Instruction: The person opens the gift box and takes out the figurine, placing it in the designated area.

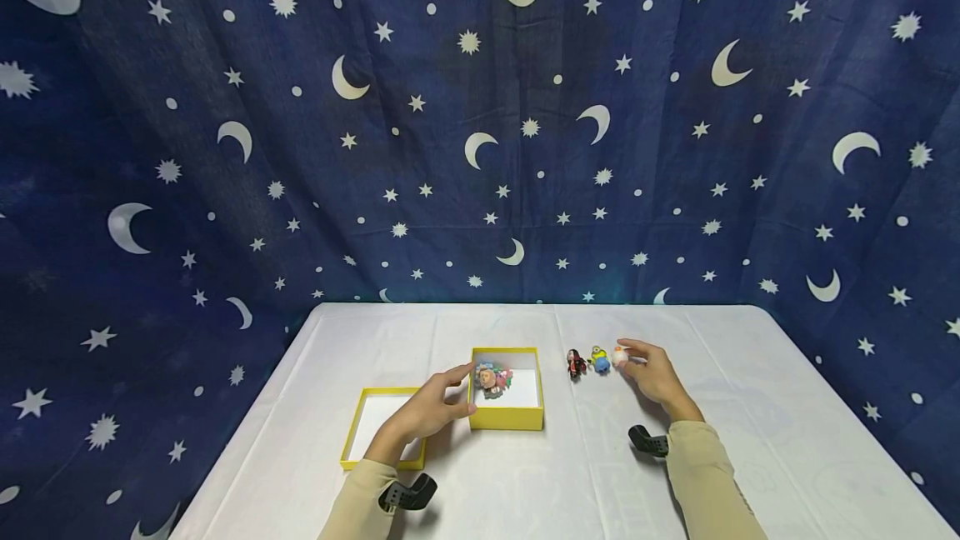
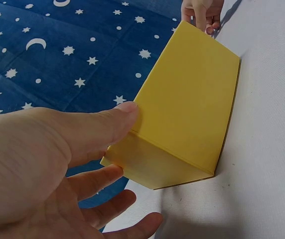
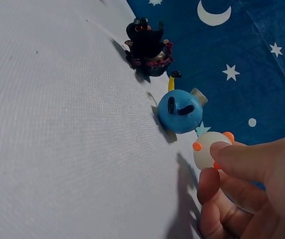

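Note:
At the left side of a yellow open box [image 1: 507, 418], my left hand [image 1: 429, 409] rests its thumb and fingers against the cardboard. In the left wrist view the thumb [image 2: 117, 119] lies extended at the box's corner, and the lower fingers are spread. Inside the box sit small figurines [image 1: 492, 380], one brown and one pink. My right hand [image 1: 657, 375] pinches a small white round toy with orange bumps [image 3: 206, 156] between thumb and fingers. Beside it stands a yellow and blue minion figurine [image 1: 600, 360], then a dark red and black figurine [image 1: 576, 364].
A shallow yellow lid [image 1: 352, 433] with a white inside lies left of the box, partly behind my left forearm. White cloth covers the table [image 1: 555, 490]. A dark blue curtain [image 1: 420, 248] with moons and stars hangs behind the table's far edge.

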A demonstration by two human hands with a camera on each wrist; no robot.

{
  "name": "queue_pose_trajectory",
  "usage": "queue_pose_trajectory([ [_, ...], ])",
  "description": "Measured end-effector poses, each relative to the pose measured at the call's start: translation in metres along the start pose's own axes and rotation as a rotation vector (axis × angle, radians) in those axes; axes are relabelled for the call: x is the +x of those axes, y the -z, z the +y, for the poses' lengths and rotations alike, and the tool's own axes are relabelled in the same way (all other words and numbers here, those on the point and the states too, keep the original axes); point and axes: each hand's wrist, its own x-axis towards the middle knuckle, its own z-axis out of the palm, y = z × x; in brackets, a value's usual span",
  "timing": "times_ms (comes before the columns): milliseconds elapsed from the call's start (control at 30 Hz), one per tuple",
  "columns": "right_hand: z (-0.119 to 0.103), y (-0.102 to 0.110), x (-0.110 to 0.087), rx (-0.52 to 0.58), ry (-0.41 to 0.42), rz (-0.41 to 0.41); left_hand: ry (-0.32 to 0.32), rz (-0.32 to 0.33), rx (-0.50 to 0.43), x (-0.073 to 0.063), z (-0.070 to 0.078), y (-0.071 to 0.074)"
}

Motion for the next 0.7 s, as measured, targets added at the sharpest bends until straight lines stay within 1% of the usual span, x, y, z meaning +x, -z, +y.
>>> queue_pose_trajectory([
  [300,0.0020,-0.0005,-0.0004,-0.048,0.033,-0.003,0.003,-0.003,0.000,0.0005,0.0000,-0.0003],
  [500,0.0010,-0.0017,-0.0011,-0.079,0.035,-0.010,0.000,-0.003,-0.002,0.0001,0.0002,-0.0001],
  [700,-0.0010,-0.0025,-0.0016,-0.088,0.031,-0.013,0.003,-0.003,0.002,0.0014,-0.0011,0.0002],
])
